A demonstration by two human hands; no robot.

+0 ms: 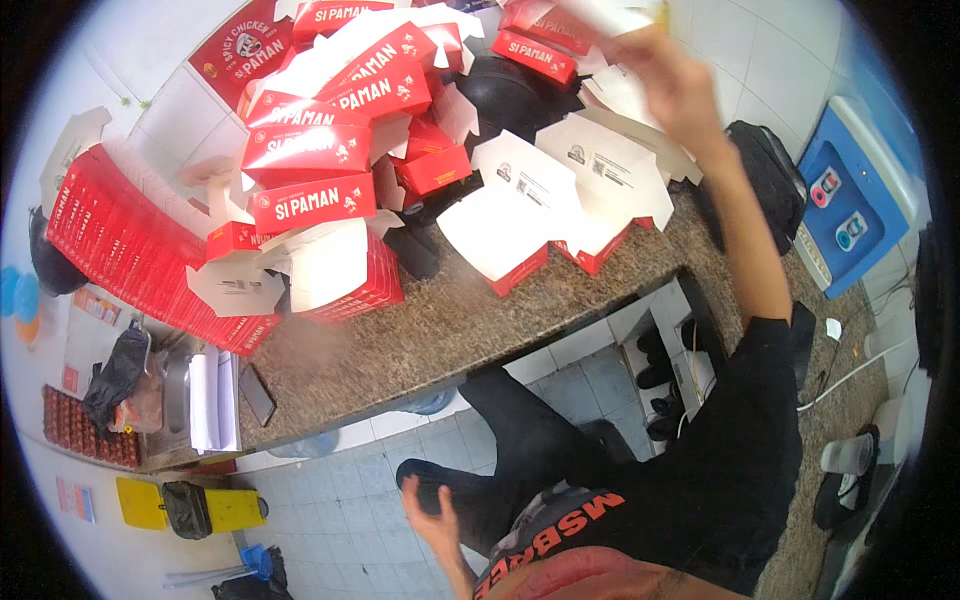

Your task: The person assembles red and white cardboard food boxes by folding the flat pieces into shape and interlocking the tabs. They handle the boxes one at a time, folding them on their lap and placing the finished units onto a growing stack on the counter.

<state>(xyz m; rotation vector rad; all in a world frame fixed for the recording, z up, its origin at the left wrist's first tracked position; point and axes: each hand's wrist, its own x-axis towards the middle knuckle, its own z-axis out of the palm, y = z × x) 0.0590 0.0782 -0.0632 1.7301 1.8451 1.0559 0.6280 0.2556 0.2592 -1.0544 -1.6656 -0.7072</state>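
Observation:
My right hand [672, 88] is stretched to the far side of the counter, beside a red-and-white cardboard food box [550, 22] on the pile. Motion smears its fingers, so I cannot tell whether they grip that box. My left hand [432, 518] hangs low near my knee with fingers apart and nothing in it. Folded red boxes [335, 95] lie heaped at the back. Nearer the front edge stand an open box [345, 275] and two more with raised white lids, one box [510, 215] beside the other box [608, 185]. A long nested stack of red boxes [150, 250] leans at the left.
The speckled stone counter [350, 370] has a phone [257, 393] and papers [213, 400] at its left end, near egg trays [88, 428]. A black bag [765, 180] and a blue water dispenser [850, 200] stand right. A yellow bin [235, 508] is on the floor.

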